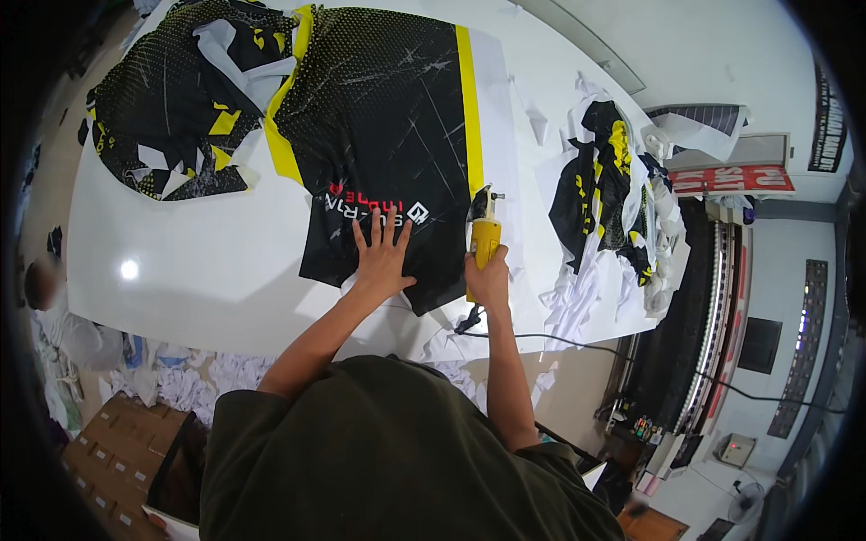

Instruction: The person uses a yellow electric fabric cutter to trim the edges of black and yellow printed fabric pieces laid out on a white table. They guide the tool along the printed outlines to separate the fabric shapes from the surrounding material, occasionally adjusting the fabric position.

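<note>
A black fabric panel (379, 117) with yellow edge stripes and printed lettering lies flat on the white table (207, 279). My left hand (383, 257) rests on its near part, fingers spread over the lettering, holding nothing. In my right hand (489, 279) is a yellow electric fabric cutter (485, 236), gripped round its body. The cutter's head stands at the panel's right edge, by the lower end of the yellow stripe. White fabric (494, 108) runs along the far side of that stripe. The blade itself is too small to make out.
Crumpled black and yellow pieces (153, 99) lie at the table's far left. A heap of black, yellow and white scraps (604, 180) covers the right end. The cutter's black cord (577, 343) trails off to the right. White scraps (239, 374) lie below the near edge, beside brown cartons (122, 460).
</note>
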Demonstrator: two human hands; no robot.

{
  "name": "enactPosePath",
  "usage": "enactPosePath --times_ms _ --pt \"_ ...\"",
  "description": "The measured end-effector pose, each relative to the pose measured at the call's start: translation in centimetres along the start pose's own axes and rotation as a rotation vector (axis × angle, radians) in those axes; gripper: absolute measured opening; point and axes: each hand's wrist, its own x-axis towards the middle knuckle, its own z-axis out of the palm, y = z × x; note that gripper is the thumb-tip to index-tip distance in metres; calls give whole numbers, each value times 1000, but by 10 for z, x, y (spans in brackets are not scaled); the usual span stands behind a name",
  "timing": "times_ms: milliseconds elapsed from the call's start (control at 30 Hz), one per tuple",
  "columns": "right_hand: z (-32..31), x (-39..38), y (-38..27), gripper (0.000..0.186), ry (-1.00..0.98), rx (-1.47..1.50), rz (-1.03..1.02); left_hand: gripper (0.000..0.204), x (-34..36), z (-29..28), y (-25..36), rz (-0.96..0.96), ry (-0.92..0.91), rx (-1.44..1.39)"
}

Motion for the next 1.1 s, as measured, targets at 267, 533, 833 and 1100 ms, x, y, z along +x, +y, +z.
enactPosePath --times_ms 267,533,833,1100 --pt "20 32 -35 56 129 8 68 119 29 -6 -12 -17 -59 -15" --pt "27 68 -38 61 226 4 89 127 43 -2 -20 -74 -97 -5" --pt "-12 76 1 67 88 -62 42 143 21 -20 -48 -140 -153 -45" --pt "-10 -24 34 56 -76 -23 -93 150 -5 -22 -78 -97 -150 38"
